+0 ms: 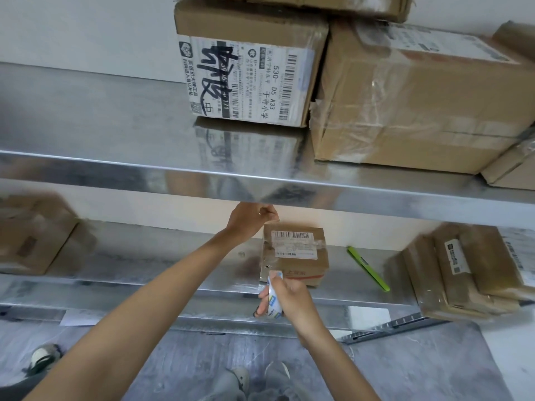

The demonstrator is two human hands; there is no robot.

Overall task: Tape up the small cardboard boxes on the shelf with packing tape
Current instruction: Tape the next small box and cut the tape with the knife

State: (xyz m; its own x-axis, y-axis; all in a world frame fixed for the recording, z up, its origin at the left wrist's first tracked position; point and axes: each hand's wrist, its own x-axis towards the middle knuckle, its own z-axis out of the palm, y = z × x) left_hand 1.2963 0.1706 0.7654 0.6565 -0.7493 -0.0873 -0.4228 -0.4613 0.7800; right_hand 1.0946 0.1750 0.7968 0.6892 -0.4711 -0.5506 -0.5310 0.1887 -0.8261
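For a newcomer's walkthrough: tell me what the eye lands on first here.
First, the small cardboard box in the middle of the lower shelf: the right hand grips a tape roll at its near edge, and the left hand reaches to its far top edge. Next, the labelled box with heavy black scrawl on the upper shelf, and the bright green pen-like tool lying right of the small box.

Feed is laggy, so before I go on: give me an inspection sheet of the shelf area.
Surface: metal shelf, shiny.
Job's things: small box, labelled, mid-shelf; tape roll at its near edge.
Clutter: green pen-like tool; stacked boxes right.
Grippers: left hand at box's far corner, fingers curled, hold unclear; right hand grips tape roll.
Cables: nothing seen.
Surroundings: larger boxes on upper shelf; grey floor.
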